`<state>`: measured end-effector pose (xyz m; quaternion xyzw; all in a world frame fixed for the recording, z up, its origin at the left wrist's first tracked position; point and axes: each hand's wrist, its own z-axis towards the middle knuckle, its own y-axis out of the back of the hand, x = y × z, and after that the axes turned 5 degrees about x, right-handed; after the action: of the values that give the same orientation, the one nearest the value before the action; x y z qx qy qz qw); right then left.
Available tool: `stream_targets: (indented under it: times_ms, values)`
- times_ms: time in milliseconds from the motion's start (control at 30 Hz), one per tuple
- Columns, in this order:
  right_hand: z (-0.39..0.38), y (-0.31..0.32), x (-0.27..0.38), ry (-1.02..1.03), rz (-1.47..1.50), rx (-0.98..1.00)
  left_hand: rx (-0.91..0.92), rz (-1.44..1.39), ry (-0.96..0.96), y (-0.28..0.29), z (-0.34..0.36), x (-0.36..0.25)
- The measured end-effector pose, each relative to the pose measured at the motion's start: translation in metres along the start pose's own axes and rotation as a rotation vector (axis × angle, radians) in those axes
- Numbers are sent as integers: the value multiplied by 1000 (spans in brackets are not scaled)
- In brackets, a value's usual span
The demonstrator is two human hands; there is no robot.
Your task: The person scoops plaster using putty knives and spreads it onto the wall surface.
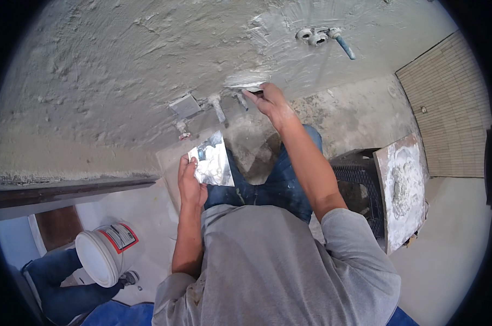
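Observation:
My left hand is closed on the edge of a square metal plaster blade smeared with white plaster, held over my lap. Ahead, my right hand pinches a flat scraper against the wall; its handle, if any, is hidden by the fingers. White plaster spreads around the scraper's edge. Just below it a short pipe stub pokes out, and a second pipe stub stands to its left beside a grey square cover.
Higher up are open pipe fittings with a blue pipe. To my right a plaster-covered board leans on a black plastic crate, near a tiled surface. At lower left stand a white bucket and another person's jeans-clad legs.

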<state>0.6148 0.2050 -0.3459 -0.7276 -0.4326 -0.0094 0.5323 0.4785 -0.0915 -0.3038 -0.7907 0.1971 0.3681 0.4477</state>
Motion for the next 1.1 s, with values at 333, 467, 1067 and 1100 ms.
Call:
stream_targets:
  times_ms: [333,467,1067,1100]
  values:
    - [-3,-87,68,-50,411,-20,-14,23,4,2,1,1]
    - [-57,-93,92,199,-124,220,16,34,9,-7,7,-1]
    - [-211,15,-25,1104,-1409,524,-90,-130,-98,-89,39,30]
    - [-209,20,-23,1054,-1495,581,-84,-146,-98,-89,36,27]
